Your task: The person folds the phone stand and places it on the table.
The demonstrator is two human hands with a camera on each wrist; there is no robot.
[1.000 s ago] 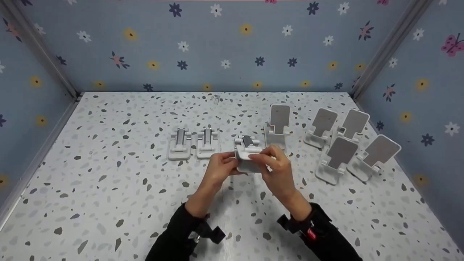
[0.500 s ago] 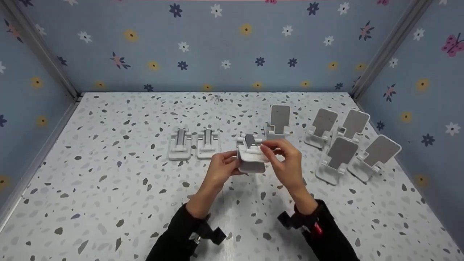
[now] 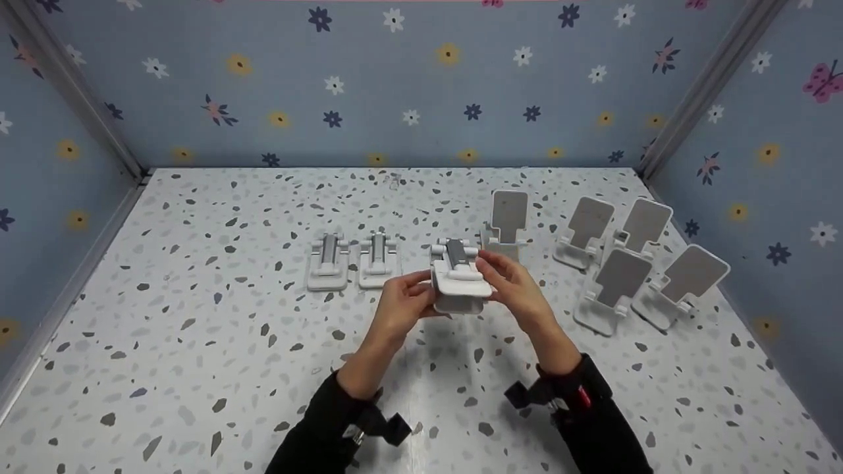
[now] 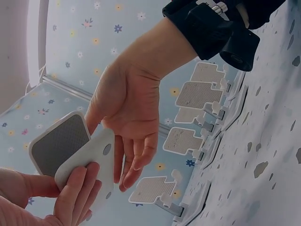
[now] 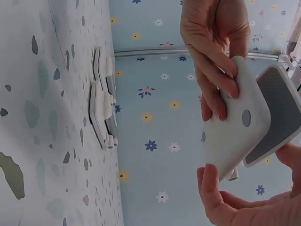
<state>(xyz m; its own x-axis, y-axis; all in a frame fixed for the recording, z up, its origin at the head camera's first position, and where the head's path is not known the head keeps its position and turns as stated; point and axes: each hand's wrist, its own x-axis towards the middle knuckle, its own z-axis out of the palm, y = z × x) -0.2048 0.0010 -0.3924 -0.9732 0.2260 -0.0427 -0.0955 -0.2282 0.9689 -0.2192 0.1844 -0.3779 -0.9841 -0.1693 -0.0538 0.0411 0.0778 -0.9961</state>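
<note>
Between both hands, raised off the table in front of the body, is a white phone stand (image 3: 463,284) with a grey hinged arm and partly folded. My left hand (image 3: 402,306) grips its left side, thumb and fingers around the base. At the right edge, my right hand (image 3: 523,296) holds it between thumb and fingers. The left wrist view shows the smooth base underside (image 4: 102,153) with oval feet, and the grey padded plate (image 4: 61,146) angled away from it. In the right wrist view my left fingers (image 5: 216,80) spread across the underside.
Two folded phone stands, one left (image 3: 327,263) and one right (image 3: 380,263), lie side by side left of the hands. An unfolded stand (image 3: 509,214) stands behind my right hand. Several more unfolded stands (image 3: 621,278) cluster at the right. Flower-patterned walls (image 3: 421,85) enclose the speckled table (image 3: 217,355).
My right hand has moved from the front of the stand to its right edge. The upper part has tilted slightly, showing more of the hinged arm. The left hand has kept its grip.
</note>
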